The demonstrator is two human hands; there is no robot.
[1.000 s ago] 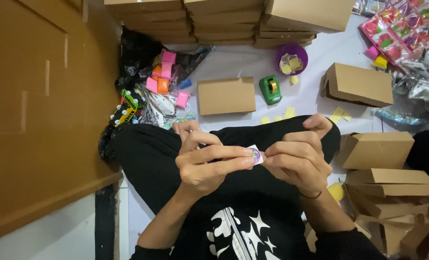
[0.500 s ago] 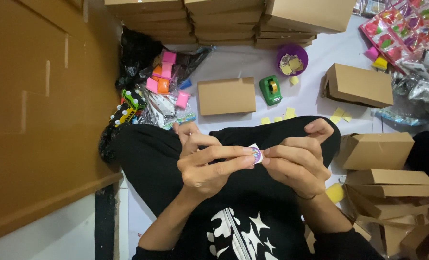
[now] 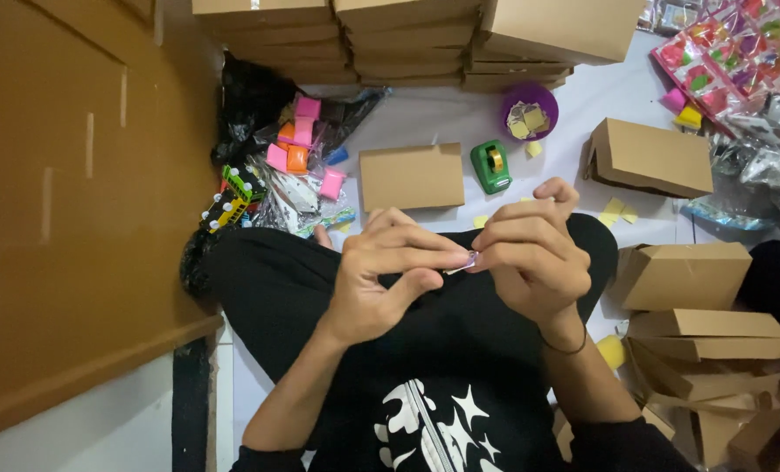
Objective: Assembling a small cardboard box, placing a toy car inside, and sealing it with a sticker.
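Both hands meet over my lap, above black trousers. My left hand (image 3: 381, 275) and my right hand (image 3: 525, 253) pinch a tiny purple-and-white piece (image 3: 470, 259) between thumbs and forefingers; most of it is hidden by the fingertips. A dark band circles my right wrist. A closed flat cardboard box (image 3: 411, 177) lies on the white floor just beyond the hands, with a green tape dispenser (image 3: 491, 165) beside it.
Stacked cardboard boxes (image 3: 390, 39) line the far edge; more boxes (image 3: 683, 275) pile at the right. A purple bowl (image 3: 530, 109) holds yellow squares. Pink and orange blocks (image 3: 298, 149) and a toy bus (image 3: 230, 197) lie on black plastic. A brown wooden panel (image 3: 75, 175) fills the left.
My fingers have closed in more tightly around the small piece, so less of it shows. The hands stay over my lap.
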